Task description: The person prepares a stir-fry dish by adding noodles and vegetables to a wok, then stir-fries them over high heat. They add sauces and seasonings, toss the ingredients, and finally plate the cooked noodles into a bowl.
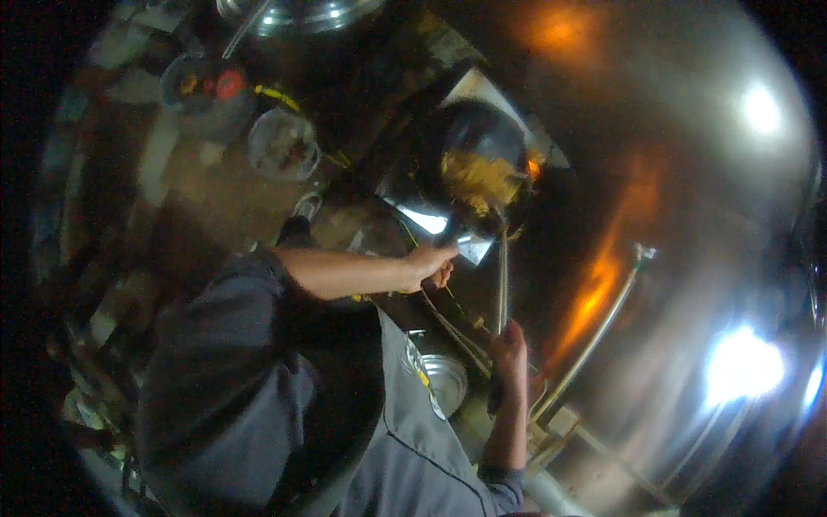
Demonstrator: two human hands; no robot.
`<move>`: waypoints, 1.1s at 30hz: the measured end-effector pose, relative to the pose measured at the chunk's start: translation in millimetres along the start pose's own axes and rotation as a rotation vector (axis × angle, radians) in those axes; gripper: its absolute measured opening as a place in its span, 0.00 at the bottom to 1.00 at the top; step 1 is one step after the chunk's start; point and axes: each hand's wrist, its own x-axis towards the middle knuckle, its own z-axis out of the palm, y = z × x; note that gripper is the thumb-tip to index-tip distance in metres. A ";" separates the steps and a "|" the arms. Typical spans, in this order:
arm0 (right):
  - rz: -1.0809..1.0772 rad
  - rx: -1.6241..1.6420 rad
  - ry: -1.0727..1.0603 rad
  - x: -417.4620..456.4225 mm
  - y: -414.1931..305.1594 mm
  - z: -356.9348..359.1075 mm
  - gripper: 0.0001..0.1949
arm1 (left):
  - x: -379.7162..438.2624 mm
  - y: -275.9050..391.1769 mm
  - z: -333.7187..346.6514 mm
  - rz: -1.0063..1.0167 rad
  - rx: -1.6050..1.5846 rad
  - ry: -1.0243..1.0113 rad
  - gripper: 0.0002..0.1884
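Observation:
My left hand [431, 266] is closed around the handle of a dark wok [481, 126]. Yellowish food [484, 179], too blurred to name, lies in the wok's lower part. In my right hand [510, 355] is a long-handled metal cooking utensil [503, 278], gripped at its dark lower end. Its shaft reaches up to the wok, where the food or the rim hides its head. An orange flame [533, 168] shows beside the wok's right edge.
Left of the wok stand a clear tub [284, 143] and a container with red and orange items [227, 84]. A large metal bowl [303, 14] is at the top. A round metal vessel [444, 381] sits near my apron. A shiny metal wall [685, 213] curves along the right.

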 end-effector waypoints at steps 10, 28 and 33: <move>0.105 -0.035 -0.012 -16.8 -44.6 2.5 0.21 | 10.9 29.2 12.9 -0.004 -0.030 -0.004 0.23; 0.126 -0.026 0.074 -18.6 -35.6 -15.3 0.15 | -15.7 10.7 -8.6 -0.081 0.169 0.060 0.14; 0.032 -0.230 0.100 94.5 -51.6 9.3 0.24 | 79.1 15.8 -25.0 -0.035 0.261 -0.012 0.20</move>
